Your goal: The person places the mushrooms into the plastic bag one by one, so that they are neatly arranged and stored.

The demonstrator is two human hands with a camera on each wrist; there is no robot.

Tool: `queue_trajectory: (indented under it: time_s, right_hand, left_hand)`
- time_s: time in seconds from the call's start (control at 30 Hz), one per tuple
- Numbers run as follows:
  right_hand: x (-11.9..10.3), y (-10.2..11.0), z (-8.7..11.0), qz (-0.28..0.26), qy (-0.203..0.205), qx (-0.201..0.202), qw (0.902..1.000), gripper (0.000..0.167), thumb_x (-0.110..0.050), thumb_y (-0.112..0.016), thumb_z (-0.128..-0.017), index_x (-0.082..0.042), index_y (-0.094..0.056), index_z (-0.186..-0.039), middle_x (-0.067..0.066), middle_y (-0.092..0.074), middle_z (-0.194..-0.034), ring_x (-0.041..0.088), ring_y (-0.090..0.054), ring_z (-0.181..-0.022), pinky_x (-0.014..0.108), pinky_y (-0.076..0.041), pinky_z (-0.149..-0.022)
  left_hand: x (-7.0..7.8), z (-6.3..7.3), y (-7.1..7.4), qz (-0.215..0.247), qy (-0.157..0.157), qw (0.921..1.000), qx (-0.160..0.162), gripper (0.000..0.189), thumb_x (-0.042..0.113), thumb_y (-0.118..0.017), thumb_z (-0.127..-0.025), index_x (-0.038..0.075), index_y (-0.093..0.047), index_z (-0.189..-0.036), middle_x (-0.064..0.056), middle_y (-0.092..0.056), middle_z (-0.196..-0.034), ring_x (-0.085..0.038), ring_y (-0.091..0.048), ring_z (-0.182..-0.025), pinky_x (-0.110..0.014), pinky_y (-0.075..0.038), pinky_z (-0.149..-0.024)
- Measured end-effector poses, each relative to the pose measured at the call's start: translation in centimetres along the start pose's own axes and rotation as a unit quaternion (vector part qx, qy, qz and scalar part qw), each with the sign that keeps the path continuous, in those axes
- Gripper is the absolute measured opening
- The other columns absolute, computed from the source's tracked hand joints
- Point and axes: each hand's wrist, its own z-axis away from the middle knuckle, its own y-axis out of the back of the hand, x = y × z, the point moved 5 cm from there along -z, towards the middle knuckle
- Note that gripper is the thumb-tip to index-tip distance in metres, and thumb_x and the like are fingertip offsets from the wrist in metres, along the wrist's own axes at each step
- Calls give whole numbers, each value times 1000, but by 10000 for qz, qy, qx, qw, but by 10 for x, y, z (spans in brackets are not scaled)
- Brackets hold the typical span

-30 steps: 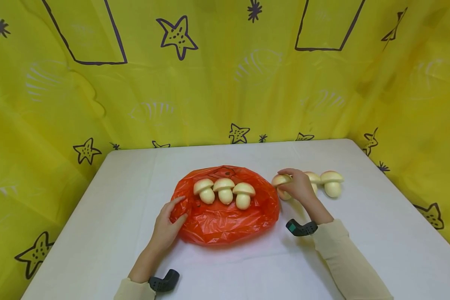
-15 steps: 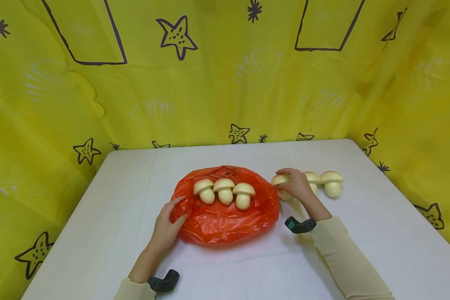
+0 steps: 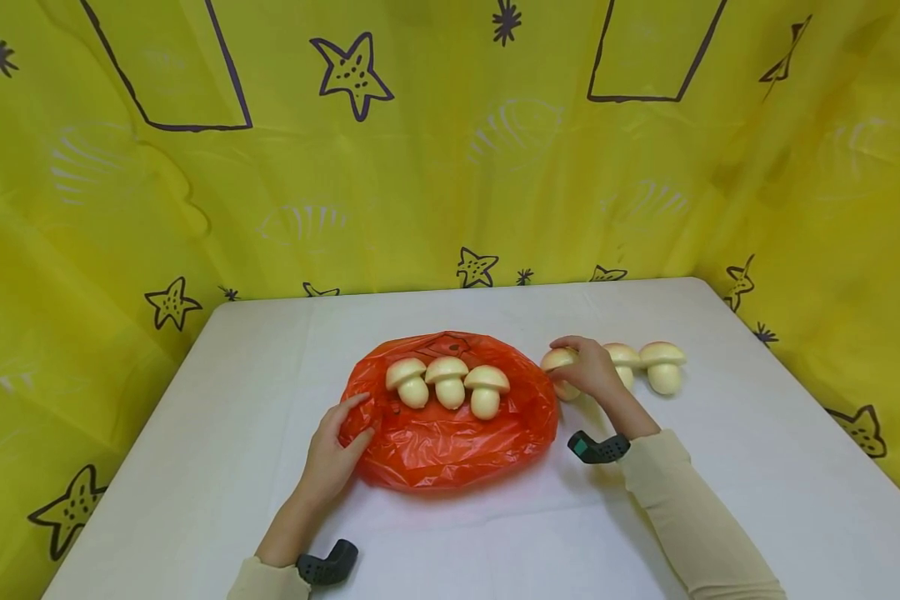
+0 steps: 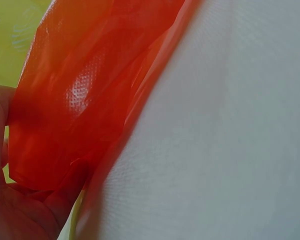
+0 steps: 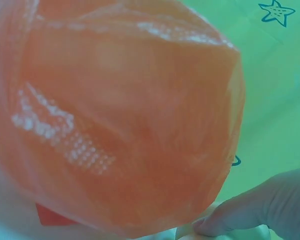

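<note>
Three toy mushrooms lie side by side in the open mouth of a red plastic bag. My left hand holds the bag's left side, with thumb and fingers around the film; in the left wrist view the thumb shows partly through it. At the bag's right edge, my right hand grips another toy mushroom by its cap, and the fingers cover part of it. In the right wrist view the bag hides most of that mushroom, and the thumb presses on it.
To the right of my right hand stand two more mushrooms, one partly hidden and one in full view. Everything rests on a white-covered table. A yellow curtain with drawn stars surrounds the table's back and sides.
My right hand has shifted very slightly left with the mushroom, close against the bag's edge. The left hand and the bag look unchanged.
</note>
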Motion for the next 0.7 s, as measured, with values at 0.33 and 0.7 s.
queue_trajectory:
  time_s: [0.33,0.7]
  right_hand:
    - [-1,11,8,-484,425,264,9976,44,-6,-71,-75,5,-57,-115,25,-55,-118,37,-49,-104,46,-41,-87]
    - [-10,26,21,-1089,583,504,9911,48,-6,-72,-76,5,-54,-120,23,-54,-119,33,-49,-104,36,-41,-84]
  left_hand:
    - [-2,0,-1,-26,24,10000,-22,46,6,-59,-86,13,-48,-129,-15,-41,-131,-32,-37,-120,-52,-39,-92]
    - [-1,0,0,-35,49,10000,-24,45,7,-58,-86,13,-48,-129,-15,-41,-131,-32,-37,-121,-53,-38,-93]
